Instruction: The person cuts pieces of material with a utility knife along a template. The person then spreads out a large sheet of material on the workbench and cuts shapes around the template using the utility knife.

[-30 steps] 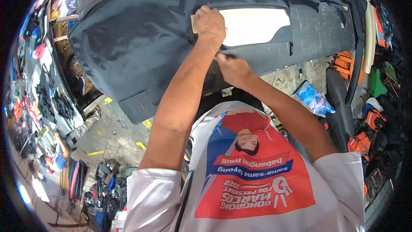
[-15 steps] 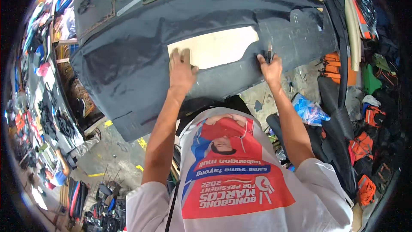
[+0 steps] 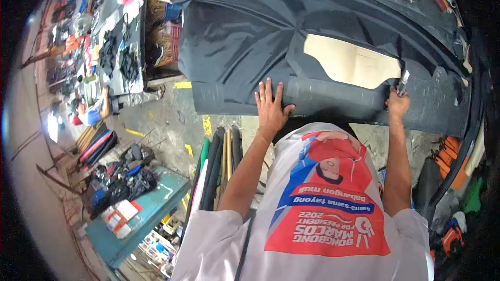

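Note:
A cream pattern piece [image 3: 354, 62] with curved-in lower corners lies on black sheet material [image 3: 234, 41] spread over a dark worktable. My left hand [image 3: 272, 108] rests flat on the material near the table's near edge, fingers spread, left of the pattern piece and apart from it. My right hand [image 3: 398, 103] is closed round what looks like a utility knife [image 3: 403, 82], its tip pointing up beside the pattern's right end. Folds in the material fan out from the pattern's upper left corner.
A bare strip of worktable [image 3: 427, 106] shows at right. Rolls of material [image 3: 221, 161] stand left of me, by a teal table [image 3: 156, 203] with boxes and dark items. Another person [image 3: 94, 112] is far left. Orange bags [image 3: 449, 161] lie at right.
My view has swung left. My left hand has left the pattern piece for the black material near the edge. Folds now radiate through the material. My right hand still grips the knife.

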`<state>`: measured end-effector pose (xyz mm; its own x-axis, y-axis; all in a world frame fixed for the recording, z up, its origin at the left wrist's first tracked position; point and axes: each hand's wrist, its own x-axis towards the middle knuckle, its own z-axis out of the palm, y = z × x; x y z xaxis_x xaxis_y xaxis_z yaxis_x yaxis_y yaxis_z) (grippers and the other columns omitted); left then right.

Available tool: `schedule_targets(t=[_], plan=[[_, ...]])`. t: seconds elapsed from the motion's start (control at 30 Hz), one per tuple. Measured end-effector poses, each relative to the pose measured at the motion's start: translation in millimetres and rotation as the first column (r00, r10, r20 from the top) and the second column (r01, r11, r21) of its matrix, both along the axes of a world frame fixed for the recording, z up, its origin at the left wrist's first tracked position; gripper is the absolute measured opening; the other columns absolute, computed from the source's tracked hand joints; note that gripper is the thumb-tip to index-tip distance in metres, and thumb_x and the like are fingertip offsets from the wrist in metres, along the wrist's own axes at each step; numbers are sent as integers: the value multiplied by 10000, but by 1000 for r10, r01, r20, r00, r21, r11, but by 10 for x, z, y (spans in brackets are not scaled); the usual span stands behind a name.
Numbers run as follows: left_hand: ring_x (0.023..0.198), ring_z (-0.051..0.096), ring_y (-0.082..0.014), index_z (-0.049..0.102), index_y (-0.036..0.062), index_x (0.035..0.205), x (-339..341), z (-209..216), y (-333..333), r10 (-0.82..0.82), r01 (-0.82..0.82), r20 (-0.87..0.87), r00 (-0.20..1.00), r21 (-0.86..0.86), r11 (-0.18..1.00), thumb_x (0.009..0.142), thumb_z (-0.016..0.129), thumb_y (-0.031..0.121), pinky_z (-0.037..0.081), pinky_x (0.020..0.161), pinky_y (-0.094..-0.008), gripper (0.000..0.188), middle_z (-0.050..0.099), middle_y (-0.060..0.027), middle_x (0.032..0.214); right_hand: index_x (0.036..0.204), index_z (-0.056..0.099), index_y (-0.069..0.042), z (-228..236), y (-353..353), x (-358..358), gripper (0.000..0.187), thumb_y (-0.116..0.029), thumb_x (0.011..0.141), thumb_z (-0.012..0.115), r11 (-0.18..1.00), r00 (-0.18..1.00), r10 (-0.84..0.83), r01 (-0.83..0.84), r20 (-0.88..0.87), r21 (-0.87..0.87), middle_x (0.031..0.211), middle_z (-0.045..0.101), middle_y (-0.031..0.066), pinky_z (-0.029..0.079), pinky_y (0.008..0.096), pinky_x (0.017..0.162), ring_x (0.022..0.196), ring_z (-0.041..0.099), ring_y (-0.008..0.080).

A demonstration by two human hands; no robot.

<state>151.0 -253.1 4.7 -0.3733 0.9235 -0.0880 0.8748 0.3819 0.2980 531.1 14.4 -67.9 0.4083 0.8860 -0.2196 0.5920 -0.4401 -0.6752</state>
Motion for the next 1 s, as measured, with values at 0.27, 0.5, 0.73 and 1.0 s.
schedule_targets(t=[0.27,0.5,0.73,1.0], plan=[[1355,424,-488,567,105,1420,33,-64,38,8,-7,-6,1000,129,992,869,756,425,368,1114,-567,665,452,-224,1496,965,662,-21,234,143,193,205,-131,874,810,989,968,76,-104,-238,-104,633,628,50,413,334,382,413,538,133],[1048,575,-417,634,74,1124,-238,-235,173,57,-55,99,993,-30,998,850,713,142,463,931,-506,293,607,-191,1140,969,633,-30,132,-398,77,217,-113,873,809,990,961,89,-113,-260,-82,641,603,32,397,325,378,398,510,127],[1002,583,-440,605,56,1072,-292,95,283,79,-44,127,989,-255,966,838,665,62,482,897,-518,242,604,-228,1117,982,613,-45,156,-1036,162,249,-168,888,807,983,971,151,-168,-185,-79,676,597,35,396,300,381,409,502,115],[1055,601,-425,605,34,1229,-12,23,1248,185,-197,86,979,170,966,916,737,288,509,884,-503,424,593,-207,1113,1092,586,-4,779,-499,-413,450,-446,1016,629,893,936,231,-312,265,324,819,640,191,502,512,709,754,638,386]])
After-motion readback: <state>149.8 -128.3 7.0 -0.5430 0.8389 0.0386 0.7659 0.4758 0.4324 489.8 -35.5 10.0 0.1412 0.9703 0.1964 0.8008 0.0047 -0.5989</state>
